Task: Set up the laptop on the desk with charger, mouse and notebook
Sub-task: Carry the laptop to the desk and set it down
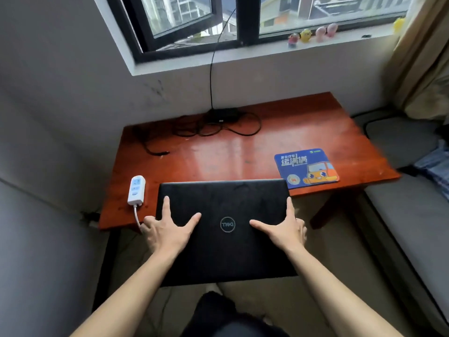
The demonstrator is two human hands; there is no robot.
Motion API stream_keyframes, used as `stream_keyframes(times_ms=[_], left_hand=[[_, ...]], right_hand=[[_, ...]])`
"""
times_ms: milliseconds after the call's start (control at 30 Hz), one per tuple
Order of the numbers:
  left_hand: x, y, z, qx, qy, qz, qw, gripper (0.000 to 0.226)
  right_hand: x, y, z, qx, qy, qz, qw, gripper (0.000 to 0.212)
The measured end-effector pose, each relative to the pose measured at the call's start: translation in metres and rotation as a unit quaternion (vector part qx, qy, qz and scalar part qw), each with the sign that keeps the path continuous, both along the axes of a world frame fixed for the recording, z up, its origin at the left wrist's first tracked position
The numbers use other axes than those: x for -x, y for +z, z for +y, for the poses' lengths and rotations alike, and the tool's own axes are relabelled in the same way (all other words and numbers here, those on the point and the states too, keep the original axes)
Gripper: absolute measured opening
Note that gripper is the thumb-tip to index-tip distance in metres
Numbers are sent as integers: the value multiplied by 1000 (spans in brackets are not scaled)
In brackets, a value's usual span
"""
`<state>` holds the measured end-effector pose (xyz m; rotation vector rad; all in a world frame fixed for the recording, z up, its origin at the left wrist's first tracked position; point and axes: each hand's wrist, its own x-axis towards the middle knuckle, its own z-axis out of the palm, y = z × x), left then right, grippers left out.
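Laptop (224,229), lid closed, is gripped at both side edges by the left hand (167,229) and right hand (284,228), its far part over the near edge of the desk (243,147). Placing looks underway; next, slide it farther on, between the power strip (136,189) and mouse pad (306,168), toward the charger (223,114).

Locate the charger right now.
In the head view the charger lies at the desk's far edge by the wall under the window, left of centre, its cable loosely coiled beside it, well beyond the laptop.
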<state>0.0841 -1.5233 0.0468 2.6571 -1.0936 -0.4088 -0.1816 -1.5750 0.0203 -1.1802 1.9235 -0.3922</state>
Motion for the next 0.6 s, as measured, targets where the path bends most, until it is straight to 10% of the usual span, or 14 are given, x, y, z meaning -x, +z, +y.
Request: stream_keyframes(times_ms=[600], left_hand=[[-114,-88,-269,-99,-19,120,988,104]], right_hand=[[-101,-42,-253,-34,-14,96,995,126]])
